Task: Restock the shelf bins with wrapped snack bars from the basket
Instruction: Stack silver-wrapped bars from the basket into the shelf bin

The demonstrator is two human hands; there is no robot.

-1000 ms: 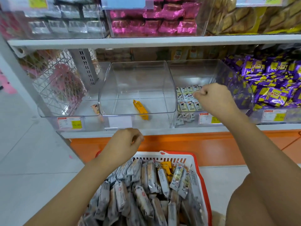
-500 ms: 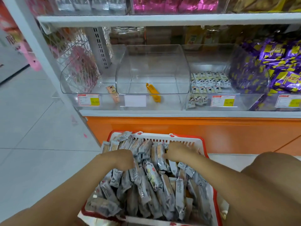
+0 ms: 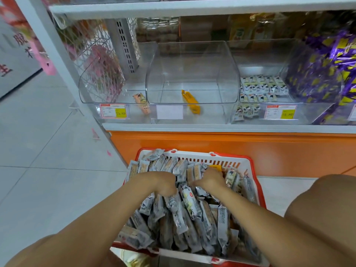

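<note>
Digging into the wrapped snack bars (image 3: 189,204) heaped in the red basket (image 3: 192,156) at lower centre, the person's left hand (image 3: 163,185) and right hand (image 3: 211,179) each clench their grip on a bunch, which likely needs lifting next to the nearly bare clear bin (image 3: 192,74) above.

A red-and-white plastic basket (image 3: 192,157) sits at lower centre of the frame, heaped with silver-wrapped snack bars (image 3: 192,218) lying at all angles. Above it, at mid-frame, three clear bins stand side by side. The middle bin (image 3: 192,60) holds one orange bar (image 3: 189,101) lying flat near its front. The left bin (image 3: 86,83) holds one peach-coloured bar (image 3: 142,103). The right bin (image 3: 260,54) holds rows of small white packs (image 3: 264,87).
</note>
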